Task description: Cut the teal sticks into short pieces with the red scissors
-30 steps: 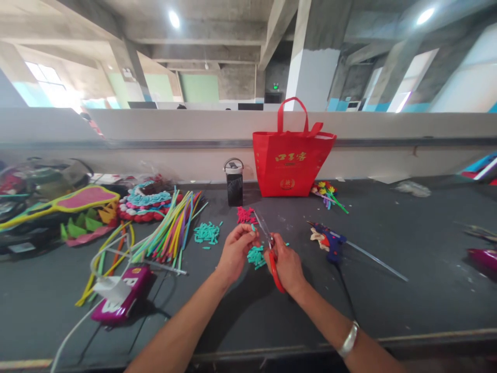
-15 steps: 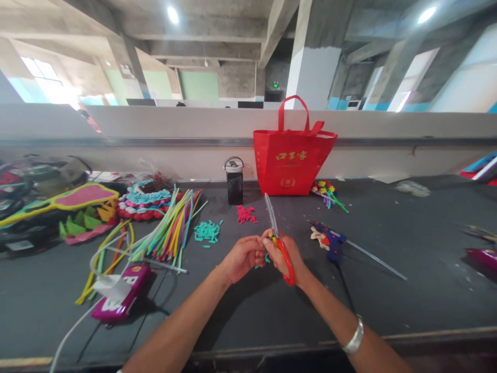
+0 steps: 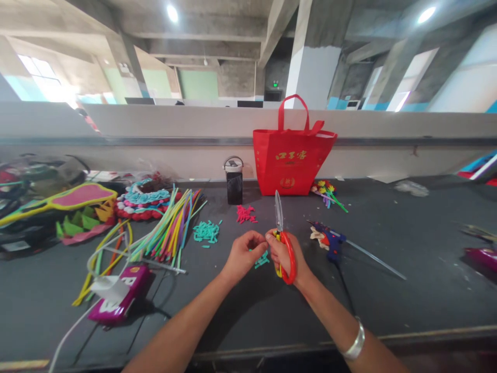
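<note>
In my right hand (image 3: pixel 292 254) I hold scissors (image 3: pixel 288 259) with red and yellow handles, their metal blades pointing up and away from me. My left hand (image 3: pixel 244 255) is just left of it, fingers curled in and the thumb near the fingertips; whatever lies between them is too small to make out. The tips of both hands come close together above the black table. Beneath and between them lie small teal pieces (image 3: pixel 261 260). Farther out are a larger pile of teal pieces (image 3: pixel 206 231) and a pile of pink-red pieces (image 3: pixel 246 214).
A bundle of coloured fuzzy stems (image 3: pixel 176 225) lies left, near a purple power strip (image 3: pixel 120 295). A black bottle (image 3: pixel 234 181) and a red bag (image 3: pixel 293 160) stand at the back. A blue glue gun (image 3: pixel 334 244) with its cord lies to the right.
My hands have drawn slightly apart at the fingertips. The scissors have turned more upright and shifted a little right, uncovering more of the small teal pieces below.
</note>
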`<act>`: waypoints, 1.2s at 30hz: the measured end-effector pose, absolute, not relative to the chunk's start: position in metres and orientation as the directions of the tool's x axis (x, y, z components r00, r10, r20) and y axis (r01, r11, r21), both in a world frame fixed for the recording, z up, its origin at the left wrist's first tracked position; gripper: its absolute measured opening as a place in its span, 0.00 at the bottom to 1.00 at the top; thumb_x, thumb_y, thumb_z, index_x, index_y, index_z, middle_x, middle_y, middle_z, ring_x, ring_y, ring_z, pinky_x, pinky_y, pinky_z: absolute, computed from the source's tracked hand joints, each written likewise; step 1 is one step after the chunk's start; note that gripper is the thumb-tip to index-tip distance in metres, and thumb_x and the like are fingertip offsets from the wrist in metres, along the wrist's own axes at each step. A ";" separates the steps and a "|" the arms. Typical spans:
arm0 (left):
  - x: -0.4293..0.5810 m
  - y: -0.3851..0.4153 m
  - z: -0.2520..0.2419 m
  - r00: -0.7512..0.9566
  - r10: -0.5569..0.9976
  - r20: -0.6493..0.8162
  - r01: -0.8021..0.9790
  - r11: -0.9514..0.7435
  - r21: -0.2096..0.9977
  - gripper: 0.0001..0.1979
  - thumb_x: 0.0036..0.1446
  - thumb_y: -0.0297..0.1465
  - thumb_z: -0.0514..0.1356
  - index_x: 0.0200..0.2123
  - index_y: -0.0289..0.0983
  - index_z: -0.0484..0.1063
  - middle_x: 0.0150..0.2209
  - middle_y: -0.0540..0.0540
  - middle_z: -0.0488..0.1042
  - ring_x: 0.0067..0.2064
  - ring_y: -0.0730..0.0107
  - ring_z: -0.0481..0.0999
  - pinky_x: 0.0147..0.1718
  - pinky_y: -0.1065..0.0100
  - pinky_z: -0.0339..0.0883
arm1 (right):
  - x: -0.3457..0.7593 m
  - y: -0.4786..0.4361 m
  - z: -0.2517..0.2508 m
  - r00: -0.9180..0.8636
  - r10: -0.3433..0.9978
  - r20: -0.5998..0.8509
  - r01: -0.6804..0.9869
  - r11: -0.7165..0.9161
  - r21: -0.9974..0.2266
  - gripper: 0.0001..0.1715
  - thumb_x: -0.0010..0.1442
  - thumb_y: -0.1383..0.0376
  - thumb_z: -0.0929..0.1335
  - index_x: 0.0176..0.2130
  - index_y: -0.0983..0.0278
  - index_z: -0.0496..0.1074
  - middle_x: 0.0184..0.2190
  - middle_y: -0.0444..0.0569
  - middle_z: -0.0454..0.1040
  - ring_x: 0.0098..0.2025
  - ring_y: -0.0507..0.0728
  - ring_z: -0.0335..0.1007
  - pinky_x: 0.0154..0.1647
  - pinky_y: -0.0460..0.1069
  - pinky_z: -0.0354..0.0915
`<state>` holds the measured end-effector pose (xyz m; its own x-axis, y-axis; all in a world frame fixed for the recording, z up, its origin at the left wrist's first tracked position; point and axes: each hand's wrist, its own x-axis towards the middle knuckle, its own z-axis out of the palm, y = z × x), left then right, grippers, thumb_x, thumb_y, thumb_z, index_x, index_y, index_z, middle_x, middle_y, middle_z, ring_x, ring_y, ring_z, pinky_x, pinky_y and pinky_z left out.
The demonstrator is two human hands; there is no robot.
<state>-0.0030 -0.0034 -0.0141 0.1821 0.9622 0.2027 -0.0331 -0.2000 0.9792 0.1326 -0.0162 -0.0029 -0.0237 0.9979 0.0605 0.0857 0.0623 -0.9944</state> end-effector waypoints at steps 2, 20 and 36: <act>-0.002 -0.005 -0.014 0.185 0.960 0.209 0.013 -0.215 0.976 0.07 0.48 0.31 0.66 0.28 0.35 0.72 0.24 0.52 0.70 0.27 0.74 0.66 0.28 0.72 0.58 | 0.131 -0.020 -0.003 -0.010 0.998 0.057 0.108 0.058 -0.992 0.16 0.58 0.51 0.62 0.32 0.61 0.64 0.13 0.32 0.51 0.11 0.47 0.49 0.10 0.42 0.52; 0.010 -0.024 0.002 0.279 0.960 0.010 -0.467 0.126 0.875 0.05 0.44 0.26 0.67 0.26 0.34 0.73 0.26 0.49 0.75 0.26 0.74 0.73 0.29 0.71 0.67 | 0.151 -0.090 -0.027 0.080 0.932 0.354 0.927 0.060 -0.369 0.15 0.64 0.63 0.63 0.51 0.61 0.66 0.32 0.49 0.77 0.36 0.60 0.74 0.34 0.49 0.59; 0.009 -0.023 -0.001 0.333 0.942 0.040 -0.475 0.131 0.870 0.05 0.44 0.25 0.67 0.26 0.33 0.74 0.25 0.48 0.77 0.25 0.74 0.74 0.29 0.71 0.67 | 0.146 -0.086 -0.037 0.106 0.915 0.389 0.912 0.067 -0.405 0.18 0.63 0.65 0.65 0.53 0.62 0.66 0.40 0.52 0.73 0.45 0.62 0.69 0.44 0.53 0.64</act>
